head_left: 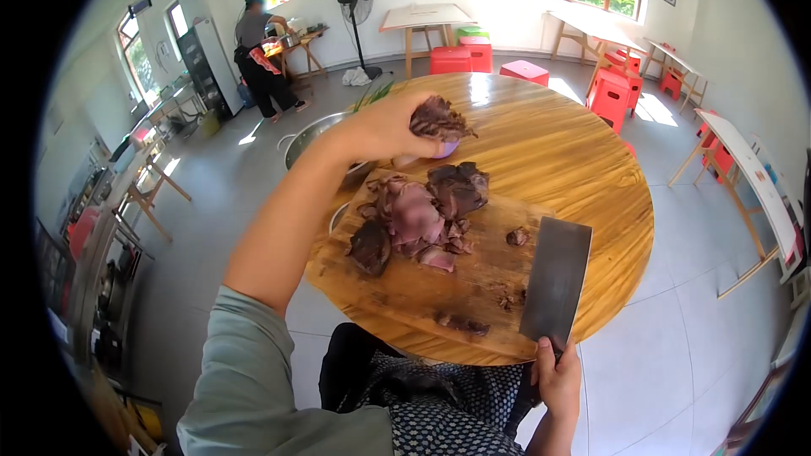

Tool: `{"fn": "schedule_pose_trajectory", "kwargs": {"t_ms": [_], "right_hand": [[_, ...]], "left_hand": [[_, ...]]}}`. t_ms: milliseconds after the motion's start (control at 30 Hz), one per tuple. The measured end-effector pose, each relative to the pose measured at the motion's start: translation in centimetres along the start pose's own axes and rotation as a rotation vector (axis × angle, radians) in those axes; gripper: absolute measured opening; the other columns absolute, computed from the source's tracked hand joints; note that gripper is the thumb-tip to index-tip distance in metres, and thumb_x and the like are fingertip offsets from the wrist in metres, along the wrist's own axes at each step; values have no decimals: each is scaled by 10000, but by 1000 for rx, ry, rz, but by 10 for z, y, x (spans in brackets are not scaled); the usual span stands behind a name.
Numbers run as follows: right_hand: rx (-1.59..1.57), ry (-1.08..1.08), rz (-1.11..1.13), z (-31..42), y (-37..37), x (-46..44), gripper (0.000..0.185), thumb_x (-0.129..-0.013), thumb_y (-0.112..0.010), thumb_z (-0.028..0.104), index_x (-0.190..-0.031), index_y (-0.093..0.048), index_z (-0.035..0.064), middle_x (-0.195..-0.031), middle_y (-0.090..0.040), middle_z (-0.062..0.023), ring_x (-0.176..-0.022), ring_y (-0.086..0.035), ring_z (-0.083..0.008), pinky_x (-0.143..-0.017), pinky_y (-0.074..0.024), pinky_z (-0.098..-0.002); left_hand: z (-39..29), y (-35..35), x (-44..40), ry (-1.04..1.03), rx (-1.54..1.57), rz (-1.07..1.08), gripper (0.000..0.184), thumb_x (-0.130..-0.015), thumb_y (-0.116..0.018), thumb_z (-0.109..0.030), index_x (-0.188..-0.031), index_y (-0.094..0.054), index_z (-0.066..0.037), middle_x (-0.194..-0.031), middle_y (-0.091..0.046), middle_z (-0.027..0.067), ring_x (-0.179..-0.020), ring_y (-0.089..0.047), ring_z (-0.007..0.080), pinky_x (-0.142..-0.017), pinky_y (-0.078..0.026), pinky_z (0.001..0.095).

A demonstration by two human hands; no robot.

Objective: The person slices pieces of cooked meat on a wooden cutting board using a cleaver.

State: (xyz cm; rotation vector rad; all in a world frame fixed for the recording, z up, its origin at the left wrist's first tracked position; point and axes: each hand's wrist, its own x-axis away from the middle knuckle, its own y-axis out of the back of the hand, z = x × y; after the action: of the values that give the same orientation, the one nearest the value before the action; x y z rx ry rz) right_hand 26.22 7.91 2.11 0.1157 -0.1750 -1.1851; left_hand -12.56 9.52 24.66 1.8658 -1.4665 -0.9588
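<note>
My left hand (390,128) is closed around a clump of dark meat (439,120), raised above the far edge of the cutting board. Partly hidden beneath it is a small purple-rimmed bowl (448,149). My right hand (557,378) grips a cleaver (557,274) by its handle, the broad blade lying over the right side of the wooden cutting board (422,300). A pile of cooked meat (414,213), pink and dark brown, sits at the board's far left. Smaller scraps (462,323) are scattered toward the near edge and the right.
The board rests on a round wooden table (557,148). Behind my left arm stands a metal basin (308,137) with green leaves. Red stools (608,95) and white tables line the room. A person (262,55) works at a side table at the far left, near a standing fan (355,8).
</note>
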Motion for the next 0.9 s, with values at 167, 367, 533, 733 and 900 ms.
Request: {"fn": "schedule_pose_trajectory", "kwargs": {"t_ms": [167,367,533,733,900], "right_hand": [[8,10,8,0,0,1,256,-1046,-588,156,-1170,-575,-68,-739,-653,-88,-491,-523,-101,-454,-418,-280],[9,38,16,-3,-1,-3,203,-1063,-556,149,-1152,-552,-34,-756,-574,-25,-484,-476,-71,-425,-390,-244],[-104,85,77,-8,5,-3,155,-1077,-524,151,-1109,-532,-1,-680,-507,-14,-460,-474,-92,-419,-407,-248],[-463,-3,-31,0,6,0,114,-1096,-466,158,-1141,-457,54,-713,-459,-34,-494,-467,-130,-445,-426,-280],[-529,-4,-96,5,13,1,111,-1097,-452,163,-1118,-425,56,-738,-452,-37,-509,-462,-130,-455,-429,-285]], "left_hand": [[55,-8,-7,-104,-206,22,507,-813,-820,-208,-1224,-596,-14,-998,-680,97,-894,-641,191,-795,-506,334],[112,-67,13,247,-504,417,1087,-738,-862,-507,-1560,-328,-37,-1484,-376,246,-1399,-359,437,-1136,-378,486],[106,-64,29,120,-430,227,1140,-717,-874,-509,-1581,-302,-33,-1498,-370,240,-1432,-326,437,-1178,-325,465],[39,-94,38,-236,-143,18,683,-840,-801,-198,-1437,-520,-22,-1386,-489,163,-1307,-504,331,-1089,-427,399],[25,-193,35,-337,92,479,653,-859,-791,-155,-1456,-532,-93,-1378,-498,157,-1281,-524,327,-1091,-442,419]]}}
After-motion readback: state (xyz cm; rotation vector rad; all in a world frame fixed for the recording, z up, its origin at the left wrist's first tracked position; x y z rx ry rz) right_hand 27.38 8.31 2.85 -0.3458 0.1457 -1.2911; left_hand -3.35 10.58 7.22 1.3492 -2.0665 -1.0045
